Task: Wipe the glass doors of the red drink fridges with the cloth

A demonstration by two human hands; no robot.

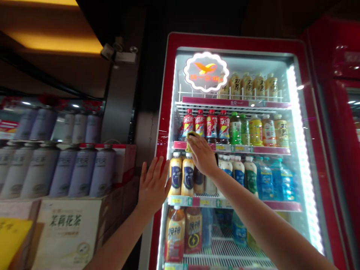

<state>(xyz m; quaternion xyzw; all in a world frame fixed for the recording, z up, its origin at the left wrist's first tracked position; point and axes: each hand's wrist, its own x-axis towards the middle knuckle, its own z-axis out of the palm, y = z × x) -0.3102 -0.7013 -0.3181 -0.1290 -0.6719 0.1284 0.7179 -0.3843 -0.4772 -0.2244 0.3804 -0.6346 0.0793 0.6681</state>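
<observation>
In front of a red-framed drinks cooler, the upright left frame edge runs beside the left hand, with a dark gap between it and the stacked cartons further left. The glass front gives unobstructed room above the right hand up to the lit sign, and rightward to the bright light strip. The left hand is released, fingers raised and spread, overlapping the frame edge; whether it touches the cooler I cannot tell. The right hand grasps a yellowish cloth, its fingers laid flat over it at the left part of the glass front, in line with the red-labelled bottles and the shelf edge below them. Inside the cooler, pale yellow bottles stand on the top shelf; red, green and yellow ones share the next. Below come white-capped bottles and blue bottles, then large orange-red bottles at lower left. Outside, grey and lilac canisters stand in rows on the cartons.
</observation>
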